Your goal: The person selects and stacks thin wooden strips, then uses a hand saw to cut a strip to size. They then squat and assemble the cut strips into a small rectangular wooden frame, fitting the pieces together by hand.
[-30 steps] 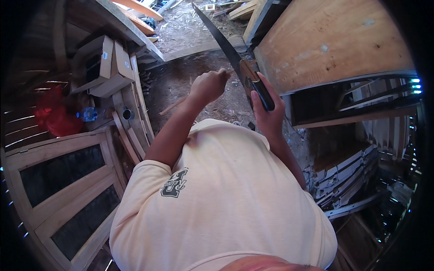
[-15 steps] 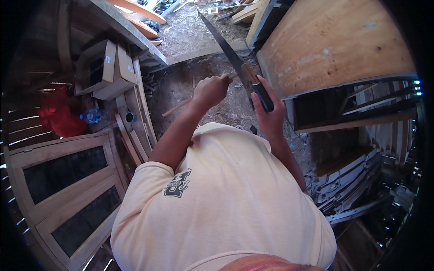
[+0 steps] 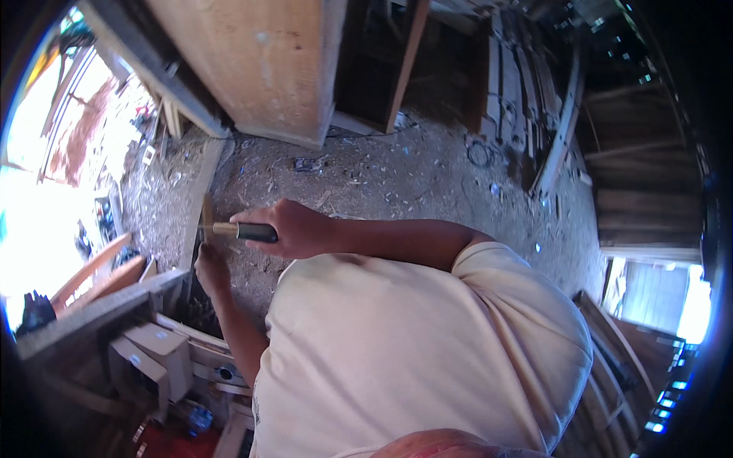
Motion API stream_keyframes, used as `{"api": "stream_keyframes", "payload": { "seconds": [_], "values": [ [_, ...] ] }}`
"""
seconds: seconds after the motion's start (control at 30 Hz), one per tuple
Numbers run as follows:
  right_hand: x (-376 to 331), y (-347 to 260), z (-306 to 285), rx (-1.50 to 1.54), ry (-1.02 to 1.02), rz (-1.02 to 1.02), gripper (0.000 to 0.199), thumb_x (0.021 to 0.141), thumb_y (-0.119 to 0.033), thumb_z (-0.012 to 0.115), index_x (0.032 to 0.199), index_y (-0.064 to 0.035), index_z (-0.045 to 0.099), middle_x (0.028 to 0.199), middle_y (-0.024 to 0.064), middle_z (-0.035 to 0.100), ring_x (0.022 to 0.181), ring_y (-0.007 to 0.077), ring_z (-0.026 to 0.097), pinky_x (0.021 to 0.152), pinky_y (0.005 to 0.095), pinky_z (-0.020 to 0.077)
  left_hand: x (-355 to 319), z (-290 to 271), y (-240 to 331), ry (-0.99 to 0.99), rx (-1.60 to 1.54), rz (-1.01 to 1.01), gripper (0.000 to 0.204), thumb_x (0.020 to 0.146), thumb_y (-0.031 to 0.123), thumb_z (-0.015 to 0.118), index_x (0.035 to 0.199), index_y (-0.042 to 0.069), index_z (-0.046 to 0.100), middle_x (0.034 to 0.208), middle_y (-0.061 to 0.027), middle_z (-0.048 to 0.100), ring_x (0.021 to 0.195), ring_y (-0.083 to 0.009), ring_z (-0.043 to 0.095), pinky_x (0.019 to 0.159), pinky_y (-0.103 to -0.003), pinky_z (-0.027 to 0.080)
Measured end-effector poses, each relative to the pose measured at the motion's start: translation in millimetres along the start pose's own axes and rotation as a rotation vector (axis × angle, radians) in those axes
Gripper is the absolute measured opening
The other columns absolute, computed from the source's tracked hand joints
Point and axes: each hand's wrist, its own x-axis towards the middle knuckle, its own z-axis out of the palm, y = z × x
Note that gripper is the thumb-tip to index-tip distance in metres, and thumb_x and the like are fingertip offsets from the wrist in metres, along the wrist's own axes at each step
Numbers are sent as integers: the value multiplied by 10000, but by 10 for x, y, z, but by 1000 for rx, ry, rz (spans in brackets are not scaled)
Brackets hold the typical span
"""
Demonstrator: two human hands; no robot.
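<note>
My right hand (image 3: 299, 229) is shut on the black handle (image 3: 258, 232) of a long-bladed knife. Its brass collar (image 3: 225, 228) points left, and only a thin sliver of the blade (image 3: 206, 216) shows. Just below the collar, my left hand (image 3: 208, 267) hangs with curled fingers; I cannot tell whether it holds anything. Both hands are over a dirt floor (image 3: 397, 175) strewn with wood shavings. My pale shirt (image 3: 397, 351) fills the lower middle of the view.
A large plywood panel (image 3: 252, 69) stands at the top. Planks (image 3: 561, 130) lean at the upper right, and a plank (image 3: 200, 198) lies on the ground by my hands. Small wooden boxes (image 3: 153, 355) sit at lower left, framed wooden panels (image 3: 611, 343) at lower right.
The view has swung round. The long blade that pointed up and away is now nearly out of sight, and my right hand has brought the handle down close to my left hand.
</note>
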Motion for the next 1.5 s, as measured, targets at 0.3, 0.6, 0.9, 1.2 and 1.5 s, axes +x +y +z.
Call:
{"api": "stream_keyframes", "payload": {
  "seconds": [0.3, 0.6, 0.9, 1.2, 1.5],
  "values": [
    [-681, -122, -540, 114, -17, 216, 478, 916, -242, 724, 1335, -27, 639, 939, 201, 750, 793, 276, 747, 755, 385, 563, 496, 126, -1081, -34, -97, -192, 459, 1053, 357, 454, 1083, -41, 681, 936, -270, 708, 872, -465, 671, 757, -516, 503],
    [-1301, 636, -895, -86, 225, 404, 466, 905, -246, 734, 1293, 2, 657, 1040, 200, 746, 895, 290, 729, 815, 394, 542, 311, 163, -529, -105, 18, 116, 422, 1036, 338, 444, 1146, -1, 671, 1000, -266, 705, 962, -419, 685, 799, -526, 511],
    [-1064, 1019, -731, -53, 171, 443, 439, 924, -176, 727, 1310, 19, 655, 951, 111, 719, 816, 115, 618, 748, 292, 510, -469, 70, 478, 249, -116, 128, 420, 1056, 329, 472, 1350, 38, 544, 1194, -233, 633, 1034, -455, 647, 859, -525, 532],
    [-350, 1382, -514, 48, -212, 440, 408, 939, -143, 715, 1306, 26, 658, 817, 9, 645, 689, 56, 553, 611, 239, 465, -1578, 645, -122, 284, -230, -331, 423, 1008, 344, 576, 1263, 11, 527, 1180, -246, 636, 1022, -455, 660, 867, -543, 534],
    [137, 1169, -209, 108, -526, 489, 405, 966, -156, 705, 1332, 3, 635, 634, -31, 542, 462, 35, 460, 410, 226, 334, -2759, 830, -862, 239, -110, -929, 543, 951, 365, 643, 1264, -29, 440, 1220, -282, 614, 1127, -444, 636, 913, -528, 541]
  ]
}}
